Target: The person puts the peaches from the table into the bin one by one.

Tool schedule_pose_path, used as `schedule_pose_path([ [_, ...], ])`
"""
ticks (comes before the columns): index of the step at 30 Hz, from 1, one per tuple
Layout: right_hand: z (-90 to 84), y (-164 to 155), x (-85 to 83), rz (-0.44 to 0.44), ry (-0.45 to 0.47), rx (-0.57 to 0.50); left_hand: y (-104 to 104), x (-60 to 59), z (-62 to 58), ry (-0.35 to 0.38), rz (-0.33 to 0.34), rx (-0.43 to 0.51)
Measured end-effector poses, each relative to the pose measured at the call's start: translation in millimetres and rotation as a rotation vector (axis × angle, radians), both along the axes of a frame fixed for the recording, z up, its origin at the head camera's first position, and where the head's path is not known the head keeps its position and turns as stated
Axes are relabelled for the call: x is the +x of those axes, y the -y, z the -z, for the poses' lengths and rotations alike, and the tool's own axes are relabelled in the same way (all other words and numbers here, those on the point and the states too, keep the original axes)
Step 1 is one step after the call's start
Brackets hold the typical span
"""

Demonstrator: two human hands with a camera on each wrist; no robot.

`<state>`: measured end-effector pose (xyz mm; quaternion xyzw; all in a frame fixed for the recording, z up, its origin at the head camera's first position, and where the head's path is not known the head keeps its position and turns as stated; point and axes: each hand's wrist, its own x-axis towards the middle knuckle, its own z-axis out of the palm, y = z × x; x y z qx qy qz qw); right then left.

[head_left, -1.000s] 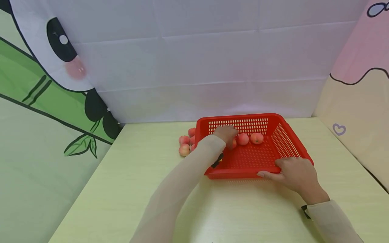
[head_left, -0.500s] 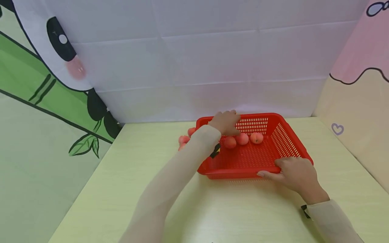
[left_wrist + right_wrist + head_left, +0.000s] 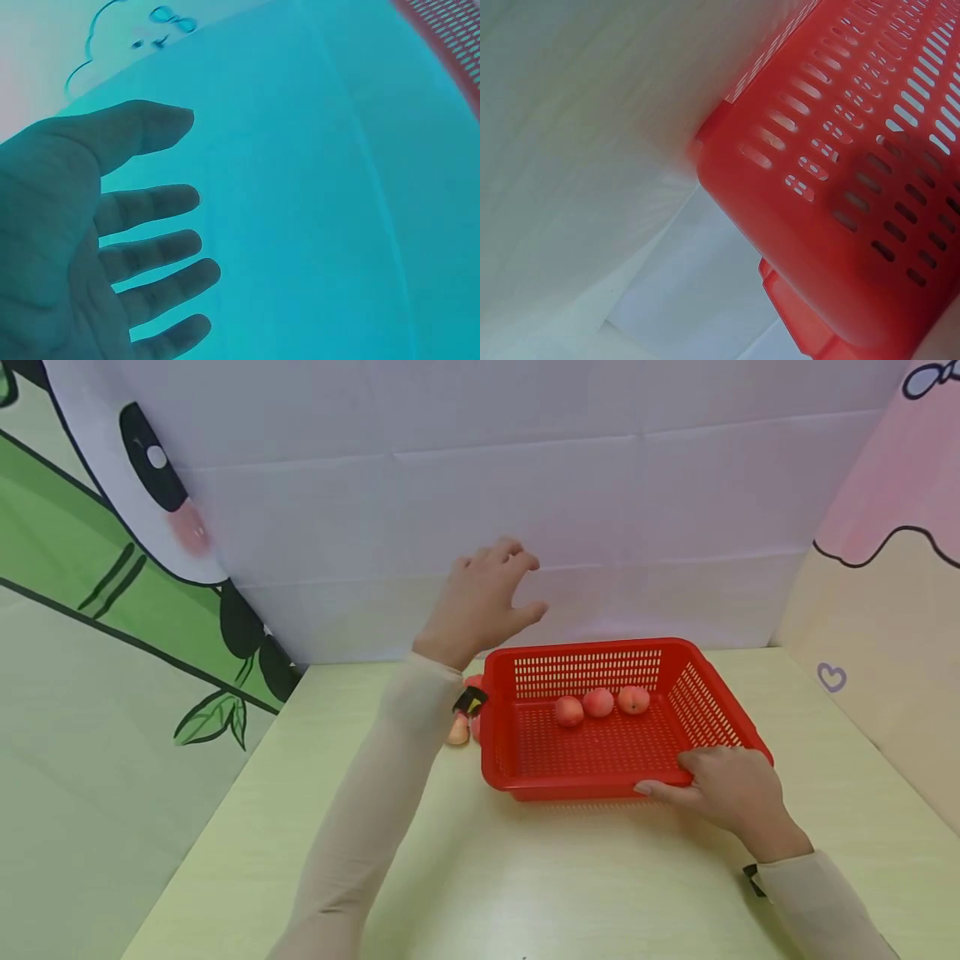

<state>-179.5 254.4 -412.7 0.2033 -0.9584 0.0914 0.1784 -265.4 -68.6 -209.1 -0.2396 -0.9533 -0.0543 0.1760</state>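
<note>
A red perforated basket (image 3: 705, 689) sits on the pale table with three pink peaches (image 3: 598, 702) lined up inside near its far wall. My right hand (image 3: 723, 792) grips the basket's near right corner, thumb along the front rim. My left hand (image 3: 487, 589) is raised in the air above the basket's far left corner, fingers spread and empty; the left wrist view shows its open palm (image 3: 97, 240). More peaches (image 3: 459, 732) lie on the table left of the basket, partly hidden by my left sleeve. The right wrist view shows the basket's outer wall (image 3: 840, 187) close up.
A white cloth backdrop (image 3: 480, 510) rises behind the table, a panda and bamboo print (image 3: 112, 568) hangs at the left, and a pink and cream panel (image 3: 885, 593) stands at the right. The table's (image 3: 570, 877) front area lies between my arms.
My left hand let go of a peach inside the basket and rose up and to the left, fingers spreading. A third peach now lies in the basket. My right hand kept its hold.
</note>
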Motion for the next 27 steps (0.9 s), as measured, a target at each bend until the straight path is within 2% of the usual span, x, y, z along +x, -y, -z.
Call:
schedule_pose_path([
  [2,0.2,-0.1,-0.6,0.001,0.002,0.000,13.2,9.6,-2.7,-0.036,-0.010,0.050],
  [5,0.1,-0.3,-1.0,0.005,0.003,0.000,30.6,22.7,0.4,-0.075,-0.020,0.108],
  [12,0.3,1.3,-2.4,0.013,0.031,0.002,69.8,42.7,25.0,-0.093,-0.063,0.210],
  [19,-0.3,1.1,-2.8,0.024,0.043,0.007,98.6,44.2,55.9,-0.079,-0.049,0.274],
  [22,-0.6,1.3,-2.4,0.025,0.052,0.001,103.7,42.9,68.3,-0.057,-0.057,0.275],
  [27,-0.6,1.3,-3.0,0.031,0.052,0.003,105.8,42.0,82.5,-0.026,-0.053,0.289],
])
